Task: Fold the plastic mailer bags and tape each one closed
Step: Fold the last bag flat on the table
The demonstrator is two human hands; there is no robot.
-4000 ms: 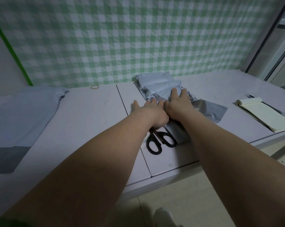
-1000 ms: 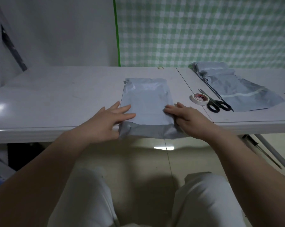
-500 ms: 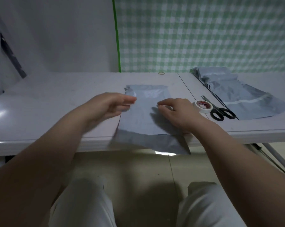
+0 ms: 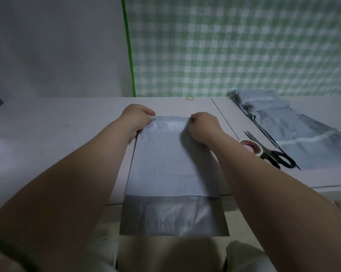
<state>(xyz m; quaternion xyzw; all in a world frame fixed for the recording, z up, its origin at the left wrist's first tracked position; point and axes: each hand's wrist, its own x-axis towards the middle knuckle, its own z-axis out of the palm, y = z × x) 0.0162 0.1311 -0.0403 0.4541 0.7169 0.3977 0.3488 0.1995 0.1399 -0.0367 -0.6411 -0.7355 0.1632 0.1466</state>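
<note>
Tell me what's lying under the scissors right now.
The scissors rest partly on the pile of mailer bags, with the tape roll over their blades. What lies beneath the pile is hidden.

Both hands (image 4: 138, 118) now at mailer's (image 4: 169, 160) far edge

Mailer bag (image 4: 171, 160): flat on the table (image 4: 48, 138), near end overhanging the front edge.
Hands: left hand (image 4: 136, 118) and right hand (image 4: 204, 127) at its far corners.
Tape roll (image 4: 251, 147): right of the bag, touching the scissors (image 4: 273, 154).
Bag pile (image 4: 295, 126): farther right.
Rubber band (image 4: 190, 98): behind the bag, by the wall.
</note>
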